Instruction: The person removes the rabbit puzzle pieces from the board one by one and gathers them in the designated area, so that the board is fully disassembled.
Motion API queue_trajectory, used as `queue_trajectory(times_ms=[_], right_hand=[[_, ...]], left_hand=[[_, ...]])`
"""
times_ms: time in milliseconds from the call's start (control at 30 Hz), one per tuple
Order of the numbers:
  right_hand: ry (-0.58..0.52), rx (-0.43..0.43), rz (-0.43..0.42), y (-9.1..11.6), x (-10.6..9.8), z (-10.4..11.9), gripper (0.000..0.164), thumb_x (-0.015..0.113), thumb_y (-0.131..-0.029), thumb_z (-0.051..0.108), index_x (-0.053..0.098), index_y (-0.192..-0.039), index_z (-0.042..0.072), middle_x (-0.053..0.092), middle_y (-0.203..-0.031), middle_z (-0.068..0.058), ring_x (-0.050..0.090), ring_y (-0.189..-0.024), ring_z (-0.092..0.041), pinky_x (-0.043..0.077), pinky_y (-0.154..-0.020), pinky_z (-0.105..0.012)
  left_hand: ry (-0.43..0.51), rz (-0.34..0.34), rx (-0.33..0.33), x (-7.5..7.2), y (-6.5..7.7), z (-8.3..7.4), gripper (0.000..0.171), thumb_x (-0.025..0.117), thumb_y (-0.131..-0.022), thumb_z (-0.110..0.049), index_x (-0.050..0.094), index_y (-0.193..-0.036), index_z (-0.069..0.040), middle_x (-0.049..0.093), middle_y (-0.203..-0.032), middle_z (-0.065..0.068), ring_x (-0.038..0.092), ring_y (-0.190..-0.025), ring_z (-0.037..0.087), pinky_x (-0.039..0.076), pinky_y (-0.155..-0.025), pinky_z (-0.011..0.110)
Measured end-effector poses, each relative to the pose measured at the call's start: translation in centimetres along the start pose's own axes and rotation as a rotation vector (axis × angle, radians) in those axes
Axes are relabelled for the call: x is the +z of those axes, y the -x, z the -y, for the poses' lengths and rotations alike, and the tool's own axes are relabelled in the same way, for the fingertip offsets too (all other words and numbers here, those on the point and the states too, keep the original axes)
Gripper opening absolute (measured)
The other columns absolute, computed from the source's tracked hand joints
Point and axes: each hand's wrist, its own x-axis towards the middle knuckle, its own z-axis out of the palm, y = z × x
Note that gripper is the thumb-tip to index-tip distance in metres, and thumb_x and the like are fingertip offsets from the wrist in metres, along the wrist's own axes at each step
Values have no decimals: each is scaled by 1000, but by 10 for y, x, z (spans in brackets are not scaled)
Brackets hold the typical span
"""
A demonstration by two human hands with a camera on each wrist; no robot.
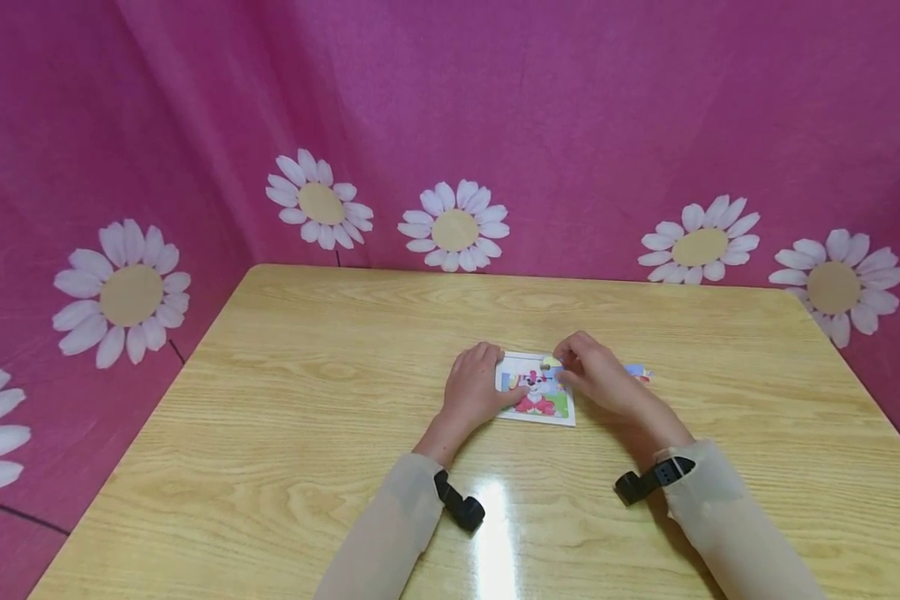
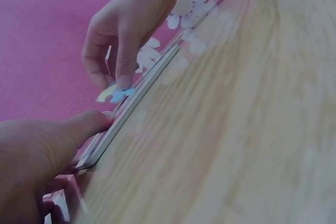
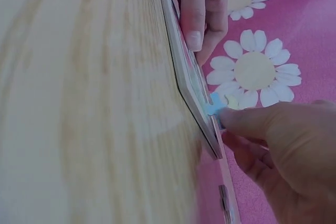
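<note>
Nearest the viewer, two pale sleeves with black wrist straps reach forward over the wooden table (image 1: 285,433). The left hand (image 1: 476,387) rests at the left edge of a small puzzle board (image 1: 540,410), thumb pressing its side and fingers loosely curled, steadying it flat on the table. The right hand (image 1: 596,371) is just right of it, over the board's far right corner, fingertips pinching a small blue-and-yellow puzzle piece (image 2: 116,93) against the board's surface. Just past the right hand, another loose piece (image 1: 637,372) lies on the table. Beyond both hands hangs a pink backdrop (image 1: 570,108) printed with white daisies.
</note>
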Motion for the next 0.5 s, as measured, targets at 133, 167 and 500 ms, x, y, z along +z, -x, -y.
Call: queue_trajectory(times_ms=[133,167,500], right_hand=[[-31,-23,-61,1,1,-1,17,68,-85,-7,61,-99,-1,61,-94,-13,66,-86,-25,58,-74,-36],[-41,-27,-73,1,2,-1,17,68,-85,-8,61,-99,-1,61,-94,-13,67,-86,-26,59,-75,-37],[-94,30,-128,6,-1,-5,13,66,-87,-5,62,-98,1,63,-96,-13,63,-86,-22,53,-70,-20]], left_hand=[[6,0,-6,0,0,-1,62,73,-82,-52,55,-124,-9,57,-120,2,52,-116,19,37,-113,34],[8,2,-7,0,0,-1,62,73,-82,-52,55,-123,-9,57,-119,2,52,-116,19,37,-113,34],[18,19,-24,-1,1,-2,64,73,-82,-52,53,-126,-10,56,-121,2,51,-116,19,36,-113,34]])
